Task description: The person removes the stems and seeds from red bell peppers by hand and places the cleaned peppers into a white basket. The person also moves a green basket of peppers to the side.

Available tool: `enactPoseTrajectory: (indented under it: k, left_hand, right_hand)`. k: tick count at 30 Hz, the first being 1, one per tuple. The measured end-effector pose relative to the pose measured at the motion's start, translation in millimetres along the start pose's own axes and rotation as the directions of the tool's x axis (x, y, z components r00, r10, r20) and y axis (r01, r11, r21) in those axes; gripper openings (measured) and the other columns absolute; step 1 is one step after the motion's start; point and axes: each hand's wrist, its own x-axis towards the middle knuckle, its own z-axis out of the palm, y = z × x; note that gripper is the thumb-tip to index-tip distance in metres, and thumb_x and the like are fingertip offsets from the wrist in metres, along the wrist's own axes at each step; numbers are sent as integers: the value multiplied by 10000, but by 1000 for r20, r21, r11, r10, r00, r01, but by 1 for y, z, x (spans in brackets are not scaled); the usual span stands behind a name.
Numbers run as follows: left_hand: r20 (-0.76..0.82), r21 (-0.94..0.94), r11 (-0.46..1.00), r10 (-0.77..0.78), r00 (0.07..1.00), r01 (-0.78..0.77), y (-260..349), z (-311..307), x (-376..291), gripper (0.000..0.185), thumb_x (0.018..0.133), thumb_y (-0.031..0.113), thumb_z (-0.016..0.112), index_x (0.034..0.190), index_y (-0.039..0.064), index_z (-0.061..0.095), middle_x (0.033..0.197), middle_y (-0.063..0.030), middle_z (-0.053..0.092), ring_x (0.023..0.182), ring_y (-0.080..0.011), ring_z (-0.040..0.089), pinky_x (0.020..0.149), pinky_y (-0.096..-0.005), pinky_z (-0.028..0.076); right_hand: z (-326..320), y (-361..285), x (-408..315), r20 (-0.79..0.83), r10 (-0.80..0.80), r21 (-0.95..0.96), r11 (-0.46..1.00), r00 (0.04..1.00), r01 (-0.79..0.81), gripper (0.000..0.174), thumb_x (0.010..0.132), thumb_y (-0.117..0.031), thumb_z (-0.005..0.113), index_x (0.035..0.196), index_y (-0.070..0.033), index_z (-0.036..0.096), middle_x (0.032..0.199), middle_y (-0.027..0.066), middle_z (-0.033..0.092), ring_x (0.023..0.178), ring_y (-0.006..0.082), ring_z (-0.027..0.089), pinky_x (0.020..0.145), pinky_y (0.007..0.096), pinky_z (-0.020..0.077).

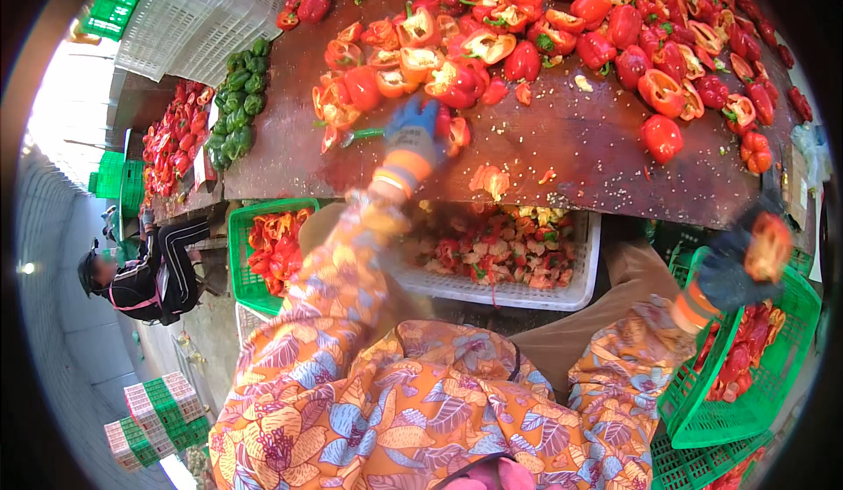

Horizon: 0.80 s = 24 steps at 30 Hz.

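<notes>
My left hand [413,131], in a blue and grey work glove, reaches over the brown table [566,141] to the near edge of a heap of halved red bell peppers [421,62]. Its fingertips touch or hover by the peppers; what they grip is hidden. A green-handled tool [363,134] lies left of it. At the right, my right hand [741,263], in a dark glove and blurred, holds a cut red bell pepper [768,246] above a green plastic crate [784,358] with red pepper pieces. Whole and halved red peppers cover the table's far side.
A white crate [579,299] of pepper cores and scraps stands below the table edge, a green crate [237,259] of red peppers to its left. Green peppers [238,105] lie at the table's left, near stacked white crates [197,22]. A person [141,286] sits farther left.
</notes>
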Motion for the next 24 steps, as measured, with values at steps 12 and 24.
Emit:
enactPoseTrajectory:
  k: [12, 24]
  left_hand:
    - [266, -820, 554, 148, 953, 143, 6, -56, 11, 440, 757, 90, 664, 1178, 10, 561, 1101, -131, 646, 1052, -223, 606, 912, -353, 484]
    - [334, -942, -37, -163, 928, 333, 140, 13, -45, 461, 856, 306, 692, 1207, 29, 579, 1151, -116, 635, 1058, -233, 604, 911, -373, 493]
  right_hand:
    - [-70, 136, 42, -398, 49, -752, 555, 916, -356, 607, 902, -168, 637, 1446, -91, 379, 1324, 119, 537, 1199, 248, 544, 914, 367, 530]
    - [-75, 170, 22, -152, -289, -962, 263, 945, -75, 455, 894, -188, 610, 1298, -5, 512, 1265, 145, 577, 1186, 264, 558, 1003, 367, 448]
